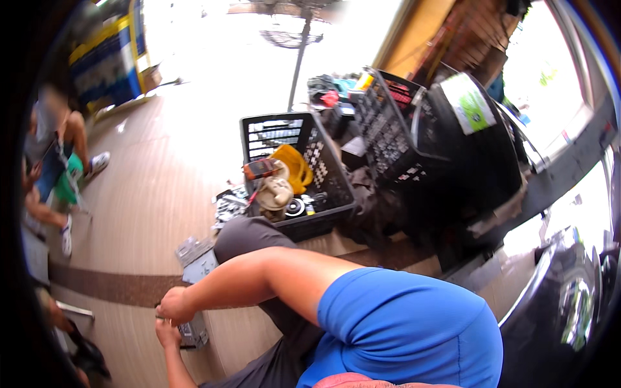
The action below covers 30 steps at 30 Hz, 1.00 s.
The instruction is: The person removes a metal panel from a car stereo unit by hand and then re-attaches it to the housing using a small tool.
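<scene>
Both my hands are together low on the left, close to the floor beside my bent knee. A small grey metal box (pixel 194 333) is right beside them, partly covered by my hands. My right hand (pixel 174 306) is closed, and a bit of something dark shows at its fingertips. Just below it, my left hand (pixel 167 332) has its fingers curled up against the right one. What exactly the fingers grip is too small to make out. Flat grey metal plates (pixel 197 258) lie on the floor just beyond my hands.
Ahead stands a black plastic crate (pixel 333 216) with a yellow part, an orange-and-black device and several loose parts. Small metal pieces (pixel 229 207) lie left of it. Another black crate (pixel 388 129) and a large black tyre (pixel 475 152) are at right. A seated person (pixel 77 139) is at far left.
</scene>
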Each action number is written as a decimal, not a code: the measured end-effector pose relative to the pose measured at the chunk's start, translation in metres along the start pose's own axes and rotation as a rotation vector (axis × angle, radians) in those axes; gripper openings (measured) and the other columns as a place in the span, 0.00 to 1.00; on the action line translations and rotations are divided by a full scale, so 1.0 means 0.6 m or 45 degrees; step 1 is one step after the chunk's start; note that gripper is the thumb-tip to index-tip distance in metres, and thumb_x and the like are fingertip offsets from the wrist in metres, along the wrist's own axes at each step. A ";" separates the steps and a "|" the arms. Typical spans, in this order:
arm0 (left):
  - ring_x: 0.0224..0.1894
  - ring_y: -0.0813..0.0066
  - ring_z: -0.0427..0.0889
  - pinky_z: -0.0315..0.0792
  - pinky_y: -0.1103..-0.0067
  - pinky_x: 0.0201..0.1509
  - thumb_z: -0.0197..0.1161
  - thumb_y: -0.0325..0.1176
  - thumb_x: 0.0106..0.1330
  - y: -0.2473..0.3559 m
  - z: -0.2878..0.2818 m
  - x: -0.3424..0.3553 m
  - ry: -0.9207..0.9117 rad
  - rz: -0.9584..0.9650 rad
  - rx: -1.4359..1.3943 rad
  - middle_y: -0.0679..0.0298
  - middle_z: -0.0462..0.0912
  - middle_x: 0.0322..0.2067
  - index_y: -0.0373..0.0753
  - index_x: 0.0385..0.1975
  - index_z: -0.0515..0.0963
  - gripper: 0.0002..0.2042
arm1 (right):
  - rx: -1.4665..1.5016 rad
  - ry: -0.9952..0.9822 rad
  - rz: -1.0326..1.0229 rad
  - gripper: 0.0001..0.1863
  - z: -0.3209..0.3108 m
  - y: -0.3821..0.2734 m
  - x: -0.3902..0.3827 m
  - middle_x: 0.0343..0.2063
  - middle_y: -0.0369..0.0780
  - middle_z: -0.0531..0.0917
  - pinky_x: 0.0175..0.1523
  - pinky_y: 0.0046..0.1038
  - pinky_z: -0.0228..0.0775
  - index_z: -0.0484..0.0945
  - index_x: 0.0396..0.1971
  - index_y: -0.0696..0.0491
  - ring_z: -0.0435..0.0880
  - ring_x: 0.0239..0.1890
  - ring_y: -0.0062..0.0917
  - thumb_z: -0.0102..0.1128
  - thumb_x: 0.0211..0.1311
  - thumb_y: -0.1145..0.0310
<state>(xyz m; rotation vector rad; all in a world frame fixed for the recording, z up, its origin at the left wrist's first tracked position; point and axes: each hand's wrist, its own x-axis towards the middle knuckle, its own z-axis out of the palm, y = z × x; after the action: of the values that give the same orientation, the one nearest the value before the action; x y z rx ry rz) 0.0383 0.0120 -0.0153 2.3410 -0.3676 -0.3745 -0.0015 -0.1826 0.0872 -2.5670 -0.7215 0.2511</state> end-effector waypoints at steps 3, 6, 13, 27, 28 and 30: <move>0.39 0.47 0.80 0.73 0.61 0.43 0.63 0.29 0.56 -0.009 -0.014 -0.003 0.041 -0.093 0.264 0.44 0.80 0.33 0.31 0.30 0.77 0.08 | -0.223 -0.334 -0.142 0.12 0.030 0.007 0.007 0.34 0.45 0.86 0.45 0.37 0.77 0.84 0.31 0.55 0.85 0.40 0.39 0.61 0.53 0.62; 0.39 0.44 0.79 0.73 0.60 0.45 0.65 0.28 0.53 -0.050 -0.007 -0.004 0.135 -0.004 0.382 0.45 0.79 0.32 0.31 0.27 0.76 0.08 | -0.394 -0.729 -0.388 0.12 0.086 -0.008 -0.016 0.36 0.46 0.86 0.45 0.38 0.77 0.85 0.33 0.55 0.85 0.42 0.38 0.60 0.53 0.65; 0.40 0.47 0.79 0.73 0.61 0.45 0.64 0.31 0.55 -0.004 -0.042 0.009 0.052 0.032 0.200 0.47 0.79 0.32 0.32 0.26 0.77 0.08 | -0.328 -1.460 -0.682 0.12 0.295 -0.054 -0.194 0.37 0.49 0.85 0.44 0.39 0.76 0.84 0.35 0.60 0.84 0.43 0.40 0.60 0.50 0.72; 0.52 0.52 0.78 0.66 0.66 0.62 0.60 0.33 0.64 0.132 -0.154 0.033 0.595 0.456 -0.029 0.49 0.83 0.30 0.30 0.29 0.81 0.11 | -0.168 -1.414 -0.673 0.13 0.268 -0.062 -0.308 0.37 0.50 0.84 0.45 0.38 0.76 0.83 0.36 0.60 0.84 0.43 0.40 0.60 0.50 0.71; 0.52 0.52 0.78 0.66 0.66 0.63 0.59 0.33 0.64 0.136 -0.151 0.026 0.634 0.505 -0.091 0.49 0.82 0.28 0.30 0.29 0.81 0.11 | -0.174 -1.412 -0.688 0.13 0.273 -0.063 -0.312 0.37 0.50 0.84 0.45 0.38 0.76 0.83 0.36 0.60 0.84 0.43 0.40 0.60 0.50 0.71; 0.53 0.50 0.77 0.64 0.64 0.65 0.58 0.33 0.65 0.137 -0.142 0.018 0.691 0.492 -0.082 0.48 0.82 0.28 0.30 0.29 0.81 0.11 | -0.191 -1.404 -0.719 0.13 0.284 -0.064 -0.318 0.37 0.50 0.84 0.45 0.38 0.76 0.83 0.36 0.60 0.84 0.43 0.40 0.60 0.50 0.71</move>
<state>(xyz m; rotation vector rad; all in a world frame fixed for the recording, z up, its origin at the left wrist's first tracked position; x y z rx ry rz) 0.0668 0.0032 0.0997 2.1363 -0.5122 0.4203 -0.2296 -0.1900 -0.0345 -2.0512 -1.8245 1.4882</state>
